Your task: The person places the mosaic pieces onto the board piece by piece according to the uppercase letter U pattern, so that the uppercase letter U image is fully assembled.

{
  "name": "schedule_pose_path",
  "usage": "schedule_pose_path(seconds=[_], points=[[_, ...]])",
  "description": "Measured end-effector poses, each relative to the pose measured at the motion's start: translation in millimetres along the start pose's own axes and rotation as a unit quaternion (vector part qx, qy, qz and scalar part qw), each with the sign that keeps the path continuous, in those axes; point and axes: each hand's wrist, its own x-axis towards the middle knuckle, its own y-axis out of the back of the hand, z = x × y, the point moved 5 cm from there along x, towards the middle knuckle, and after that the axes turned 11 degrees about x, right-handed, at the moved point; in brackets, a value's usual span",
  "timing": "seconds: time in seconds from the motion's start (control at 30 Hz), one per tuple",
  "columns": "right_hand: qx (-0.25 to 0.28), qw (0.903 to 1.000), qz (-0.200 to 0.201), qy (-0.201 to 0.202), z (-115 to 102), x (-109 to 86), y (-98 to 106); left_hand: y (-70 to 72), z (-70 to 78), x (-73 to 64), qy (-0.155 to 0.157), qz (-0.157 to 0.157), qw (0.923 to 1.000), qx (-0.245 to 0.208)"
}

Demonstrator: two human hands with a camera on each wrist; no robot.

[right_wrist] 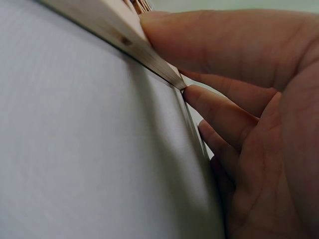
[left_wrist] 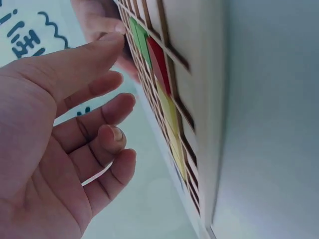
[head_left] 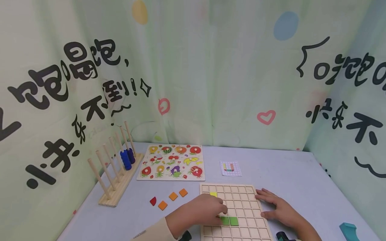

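A wooden grid board point(head_left: 247, 204) lies on the table and holds flat coloured tiles. Two green tiles point(head_left: 229, 221) sit side by side in one row; a yellow tile point(head_left: 213, 194) shows farther back. The left wrist view reveals a red tile point(left_wrist: 158, 64) between the green and yellow tiles point(left_wrist: 172, 122). Over the board's left part, my left hand point(head_left: 208, 209) hovers close to the tiles, its fingers loosely bent with nothing visible between them. My right hand point(head_left: 278, 207) rests against the board's right edge, thumb touching the side point(right_wrist: 142, 47) and fingers extended near the corner.
Orange square tiles point(head_left: 173, 196) and a red piece point(head_left: 153, 201) lie left of the board. Behind are a fruit puzzle point(head_left: 169, 164) and a small pattern card point(head_left: 230, 168). A peg stand point(head_left: 120, 184) with blue beads stands left; a teal block point(head_left: 348, 231) lies right.
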Motion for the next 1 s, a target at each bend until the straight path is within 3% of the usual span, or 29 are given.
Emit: schedule_pose_path(seconds=[0.2,0.4,0.7,1.0], points=[[0.005,1.0,-0.002,0.006,1,-0.1,1,6.3,-14.3,-23.5,0.026,0.003,0.9994,-0.024],[0.003,0.9999,-0.005,0.015,0,0.0,0,4.5,-34.2,-47.5,0.082,-0.002,0.9957,-0.042],[0.003,0.9999,-0.004,0.016,-1,-0.2,1,-2.7,-61.6,-76.3,0.169,-0.022,0.9825,-0.076],[-0.004,0.9997,-0.002,0.022,-3,-1.2,0,-9.0,-90.1,-108.2,0.203,-0.025,0.9762,-0.072]])
